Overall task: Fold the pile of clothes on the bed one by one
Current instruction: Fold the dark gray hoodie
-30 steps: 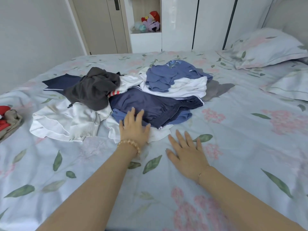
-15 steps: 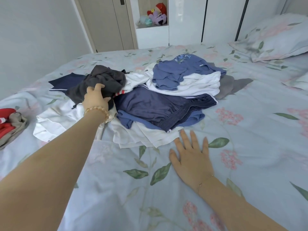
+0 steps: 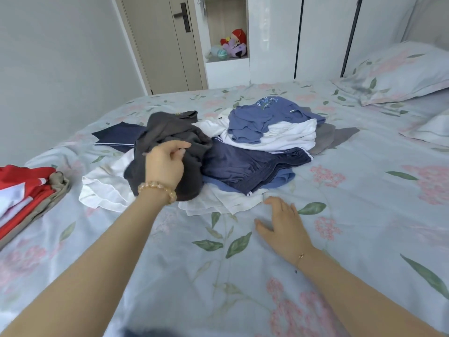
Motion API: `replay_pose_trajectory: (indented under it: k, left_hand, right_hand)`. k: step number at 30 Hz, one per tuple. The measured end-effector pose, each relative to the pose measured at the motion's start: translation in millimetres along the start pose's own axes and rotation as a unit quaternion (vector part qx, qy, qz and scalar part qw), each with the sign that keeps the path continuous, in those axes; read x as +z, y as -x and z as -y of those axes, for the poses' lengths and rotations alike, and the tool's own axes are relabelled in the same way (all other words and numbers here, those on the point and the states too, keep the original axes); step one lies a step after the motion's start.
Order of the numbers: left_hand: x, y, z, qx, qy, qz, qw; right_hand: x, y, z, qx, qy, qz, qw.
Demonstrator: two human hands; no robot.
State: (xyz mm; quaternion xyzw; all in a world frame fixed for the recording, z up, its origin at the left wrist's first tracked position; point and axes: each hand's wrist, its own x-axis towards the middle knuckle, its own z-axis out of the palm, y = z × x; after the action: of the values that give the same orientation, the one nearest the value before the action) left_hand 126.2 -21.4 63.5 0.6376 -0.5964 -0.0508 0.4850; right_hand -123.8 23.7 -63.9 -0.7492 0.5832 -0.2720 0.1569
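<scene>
My left hand [image 3: 165, 164] is now clamped on the dark grey garment [image 3: 167, 132], fingers and thumb curled into a bunch of its cloth. Half a second ago it was only reaching that garment at the pile's 10 o'clock edge, and a second ago it lay flat on the white cloth at the pile's near side. The grey piece has come up and toward me since then: it hangs over my wrist and now covers part of the white shirt [image 3: 102, 188] at the pile's 8 o'clock. I judge this is the first pull of a new item, so one garment is about to leave the heap and be spread on the bare sheet at my 6 o'clock.

My right hand [image 3: 283, 227] is apart from any cloth, resting on the bed [image 3: 364, 239] with fingers loosely spread, its tips just beside the white hem at the pile's 5 o'clock. It has barely moved.

The pile of clothes [image 3: 255, 152] sits mid-bed at my 12 o'clock: navy shorts [image 3: 252, 164] in the middle, a blue top [image 3: 262, 117] on a white one behind, something grey at 2 o'clock. Whether the grey garment is snagged under the navy piece I cannot tell, as the view is blurred there. A stack of folded clothes [image 3: 26, 190] lies at my 9 o'clock, so the job looks part done, with most of the pile left.
</scene>
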Motion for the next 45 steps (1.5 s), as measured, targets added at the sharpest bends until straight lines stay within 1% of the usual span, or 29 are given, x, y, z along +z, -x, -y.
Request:
replay_pose_trajectory:
  k: [2,4,5,7,9,12,14,16,18,20,22,23,25,26,28,29,31,32,33,34,35,37,38,39,40,43,44,45]
  left_hand:
    - [3.4,25.7,-21.6,0.005,0.061,0.035,0.998]
    - [7.8,54.7,-38.0,-0.014,0.134,0.076,0.988]
    - [9.2,68.5,-45.2,-0.018,0.166,0.099,0.981]
    - [10.2,88.2,-52.2,-0.019,0.197,0.145,0.969]
    - [8.6,98.1,-49.7,-0.028,0.219,0.171,0.960]
    - [4.1,105.4,-41.4,-0.037,0.240,0.208,0.947]
    - [-0.8,104.5,-36.8,-0.051,0.274,0.239,0.930]
    - [-8.8,95.9,-28.1,-0.063,0.291,0.227,0.927]
    - [-18.8,84.4,-14.0,-0.077,0.266,0.183,0.943]
    - [-25.9,79.8,0.0,-0.096,0.235,0.169,0.953]
    - [-27.8,83.9,6.5,-0.107,0.218,0.199,0.950]
    - [-27.4,88.2,5.8,-0.102,0.217,0.222,0.945]
    - [-25.2,98.6,-1.1,-0.074,0.232,0.283,0.928]
    - [-22.8,104.1,-6.7,-0.053,0.233,0.316,0.918]
    - [-15.5,115.6,-19.1,0.016,0.182,0.371,0.910]
    - [-8.8,122.3,-24.1,0.071,0.130,0.386,0.910]
    - [8.4,137.2,-29.5,0.188,-0.008,0.401,0.896]
    - [16.9,145.3,-29.4,0.228,-0.081,0.403,0.883]
    - [25.1,152.7,-27.6,0.251,-0.149,0.398,0.869]
    - [31.7,157.6,-24.8,0.264,-0.202,0.385,0.861]
    - [35.8,159.5,-22.8,0.274,-0.230,0.364,0.860]
    - [39.9,156.6,-20.2,0.292,-0.224,0.321,0.873]
    - [40.8,153.6,-20.7,0.293,-0.200,0.311,0.882]
    - [40.0,151.0,-23.3,0.282,-0.167,0.311,0.892]
    - [39.1,149.5,-26.4,0.256,-0.128,0.316,0.905]
    - [33.5,151.2,-39.3,0.138,0.024,0.321,0.937]
    - [30.6,151.2,-44.7,0.094,0.089,0.310,0.942]
    - [28.0,150.3,-50.3,0.049,0.153,0.295,0.942]
  right_hand:
    - [-10.1,7.0,3.8,0.000,-0.110,0.024,0.994]
    - [-24.6,14.8,13.7,0.017,-0.262,0.091,0.961]
    - [-31.2,18.0,19.1,0.021,-0.318,0.111,0.941]
    - [-40.0,22.1,30.1,0.021,-0.393,0.125,0.911]
    - [-40.5,23.5,40.4,0.028,-0.451,0.126,0.883]
    - [-30.8,23.0,51.9,0.050,-0.488,0.103,0.865]
    - [-25.2,19.8,55.6,0.083,-0.512,0.059,0.853]
    - [-26.1,14.7,58.9,0.125,-0.545,0.018,0.829]
    - [-32.3,9.0,62.2,0.170,-0.580,-0.009,0.797]
    - [-43.1,2.0,60.6,0.221,-0.605,-0.029,0.765]
    - [-59.6,-2.0,55.1,0.267,-0.643,-0.037,0.717]
    - [-69.2,-1.6,51.5,0.279,-0.667,-0.028,0.691]
    - [-84.8,-0.5,37.4,0.286,-0.700,-0.018,0.654]
    - [-91.1,1.9,28.7,0.286,-0.715,-0.028,0.638]
    - [-100.2,10.2,14.0,0.317,-0.717,-0.062,0.618]
    - [-103.6,15.6,8.0,0.336,-0.724,-0.075,0.598]
    - [-109.1,24.4,-0.2,0.370,-0.764,-0.083,0.522]
    - [-111.1,28.0,-3.7,0.371,-0.784,-0.072,0.493]
    - [-112.4,30.7,-8.1,0.364,-0.797,-0.053,0.479]
    - [-115.1,33.6,-11.7,0.352,-0.806,-0.033,0.475]
    - [-117.8,37.1,-15.0,0.336,-0.816,-0.016,0.471]
    - [-121.4,42.1,-20.5,0.294,-0.831,0.005,0.472]
    - [-121.4,43.6,-23.4,0.272,-0.829,0.013,0.488]
    - [-121.0,44.0,-26.8,0.251,-0.822,0.026,0.510]
    - [-120.9,44.7,-28.2,0.232,-0.805,0.040,0.544]
    - [-121.7,47.6,-25.3,0.170,-0.721,0.069,0.669]
    - [-121.9,47.9,-23.1,0.148,-0.694,0.072,0.700]
    - [-122.1,48.4,-21.8,0.133,-0.673,0.077,0.723]
